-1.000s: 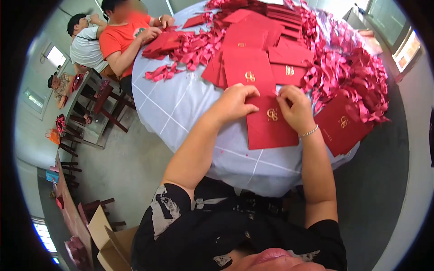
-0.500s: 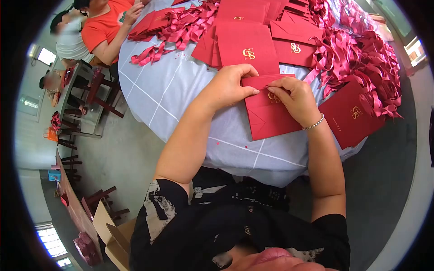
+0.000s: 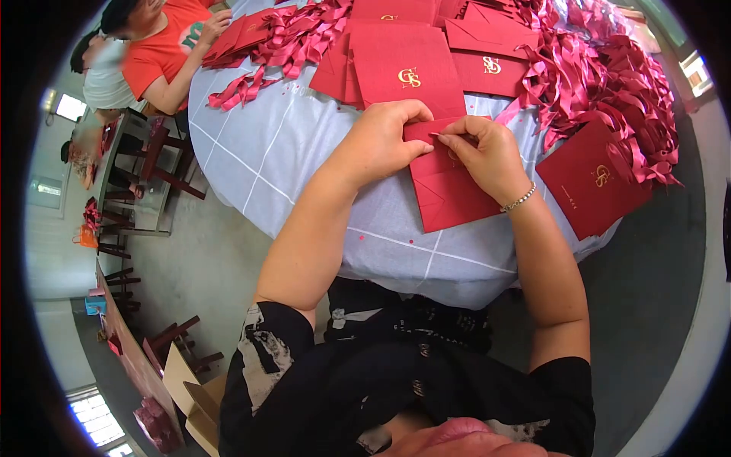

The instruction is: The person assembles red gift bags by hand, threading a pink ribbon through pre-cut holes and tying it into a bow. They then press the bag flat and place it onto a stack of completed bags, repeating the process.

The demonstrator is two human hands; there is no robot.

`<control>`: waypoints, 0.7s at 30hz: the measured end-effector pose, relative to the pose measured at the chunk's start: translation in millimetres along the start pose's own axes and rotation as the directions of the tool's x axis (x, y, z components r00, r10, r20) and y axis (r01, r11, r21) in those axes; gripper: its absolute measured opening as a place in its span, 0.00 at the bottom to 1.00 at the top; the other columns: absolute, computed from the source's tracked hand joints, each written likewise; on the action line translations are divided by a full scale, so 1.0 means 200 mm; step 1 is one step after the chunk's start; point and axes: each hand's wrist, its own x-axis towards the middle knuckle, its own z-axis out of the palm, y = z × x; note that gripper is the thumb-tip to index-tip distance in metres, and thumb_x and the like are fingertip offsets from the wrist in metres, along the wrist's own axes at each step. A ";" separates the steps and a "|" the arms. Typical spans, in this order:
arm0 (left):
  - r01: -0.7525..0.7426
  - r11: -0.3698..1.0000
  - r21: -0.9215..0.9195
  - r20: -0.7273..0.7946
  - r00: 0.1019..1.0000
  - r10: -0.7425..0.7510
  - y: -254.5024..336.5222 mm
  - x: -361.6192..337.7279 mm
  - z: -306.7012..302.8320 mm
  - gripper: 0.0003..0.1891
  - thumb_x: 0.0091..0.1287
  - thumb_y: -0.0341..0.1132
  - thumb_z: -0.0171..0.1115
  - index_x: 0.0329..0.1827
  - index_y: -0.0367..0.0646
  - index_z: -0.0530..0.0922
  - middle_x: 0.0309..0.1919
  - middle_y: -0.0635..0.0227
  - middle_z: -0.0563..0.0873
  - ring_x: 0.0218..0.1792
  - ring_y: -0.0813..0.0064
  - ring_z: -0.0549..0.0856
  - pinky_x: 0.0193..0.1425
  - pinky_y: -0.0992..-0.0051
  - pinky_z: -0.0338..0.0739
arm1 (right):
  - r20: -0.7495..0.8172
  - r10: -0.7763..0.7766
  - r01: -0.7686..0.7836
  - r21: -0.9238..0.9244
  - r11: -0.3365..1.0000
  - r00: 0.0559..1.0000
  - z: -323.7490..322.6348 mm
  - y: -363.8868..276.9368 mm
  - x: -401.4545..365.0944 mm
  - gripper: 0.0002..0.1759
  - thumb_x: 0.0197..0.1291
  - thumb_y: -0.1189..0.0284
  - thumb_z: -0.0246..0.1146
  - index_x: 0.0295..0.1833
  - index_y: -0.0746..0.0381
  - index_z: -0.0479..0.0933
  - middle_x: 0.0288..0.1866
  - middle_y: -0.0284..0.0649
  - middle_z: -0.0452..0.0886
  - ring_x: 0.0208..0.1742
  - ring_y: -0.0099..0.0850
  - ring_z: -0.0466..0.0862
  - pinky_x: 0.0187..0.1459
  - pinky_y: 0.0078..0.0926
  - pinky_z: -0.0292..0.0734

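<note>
A red paper gift bag lies flat on the cloth in front of me, its folded bottom towards me and its gold logo mostly covered. My left hand grips the bag's top left corner, thumb on the front and fingers behind the edge. Close beside it, my right hand is closed in a pinch over the top edge. Something small shows at those fingertips, too small to make out. Just beyond my hands is a stack of red gift bags with gold lettering.
Heaps of dark pink ribbon lie at the right and at the back left. More red bags rest at the right edge of the round table with its blue-grey cloth. A person in an orange shirt sits at the far left.
My right hand's pinch has shifted left along the bag's top edge, closer to my left thumb. My left hand keeps its hold. The view has tilted slightly.
</note>
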 end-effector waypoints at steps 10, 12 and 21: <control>-0.085 0.994 0.075 -0.070 0.994 0.090 -0.01 0.00 0.04 0.15 0.55 0.25 0.73 0.46 0.35 0.82 0.39 0.60 0.89 0.42 0.72 0.87 0.49 0.73 0.81 | -0.027 -0.107 0.104 -0.116 0.988 0.994 0.00 0.02 -0.01 0.06 0.59 0.74 0.69 0.36 0.67 0.83 0.30 0.48 0.86 0.32 0.39 0.88 0.36 0.33 0.80; -0.084 0.993 0.082 -0.085 0.992 0.091 -0.02 0.00 0.04 0.15 0.56 0.27 0.73 0.45 0.35 0.82 0.38 0.57 0.89 0.43 0.70 0.88 0.49 0.71 0.81 | 0.032 0.042 -0.042 0.016 0.999 0.999 -0.01 0.01 0.00 0.05 0.60 0.76 0.69 0.38 0.67 0.83 0.28 0.45 0.86 0.32 0.33 0.88 0.34 0.30 0.80; -0.089 0.995 0.044 -0.125 0.988 0.094 -0.08 0.02 0.07 0.14 0.56 0.30 0.69 0.45 0.35 0.82 0.39 0.52 0.89 0.42 0.57 0.90 0.46 0.65 0.83 | 0.010 -0.053 0.054 -0.058 0.997 0.999 0.01 0.04 0.00 0.05 0.61 0.76 0.69 0.40 0.66 0.84 0.28 0.41 0.84 0.26 0.25 0.78 0.31 0.25 0.74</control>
